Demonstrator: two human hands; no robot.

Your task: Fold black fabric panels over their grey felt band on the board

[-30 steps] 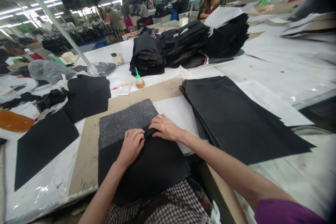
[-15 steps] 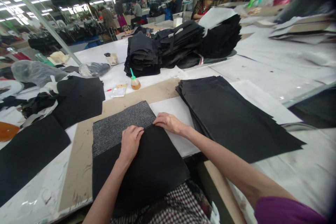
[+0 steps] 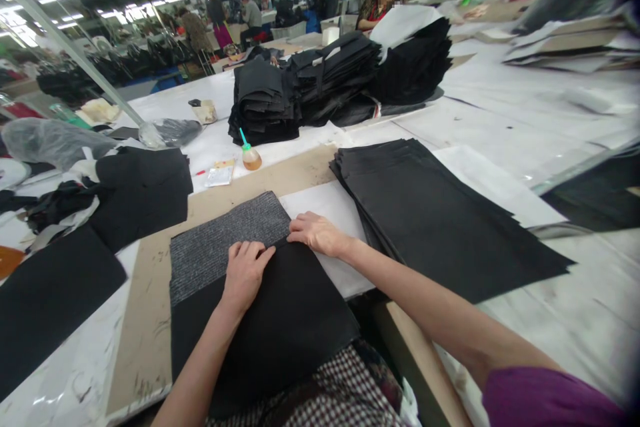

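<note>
A black sheet (image 3: pixel 295 307), fabric or leather-like, lies in front of me and hangs over the table's near edge. Beyond its far edge shows a grey ribbed, speckled piece (image 3: pixel 225 240). My left hand (image 3: pixel 246 270) is closed on that far edge near its middle, fingers bent and thumb pointing right. At the far right corner, my right hand (image 3: pixel 317 233) pinches the same edge between thumb and fingers. A narrow strip of the edge looks turned over between the two hands. The sheet's underside is hidden.
A stack of black sheets (image 3: pixel 440 220) lies to the right. Left are more black pieces (image 3: pixel 140 193) and scraps. A small bottle with a green nozzle (image 3: pixel 251 157) stands beyond the beige board (image 3: pixel 145 320). Thick black bundles (image 3: pixel 265 100) sit farther back, with a person (image 3: pixel 375 10) behind.
The whole view has shifted slightly. My left fingers have bunched along the edge, thumb now against it. The right hand keeps its pinch at the corner.
</note>
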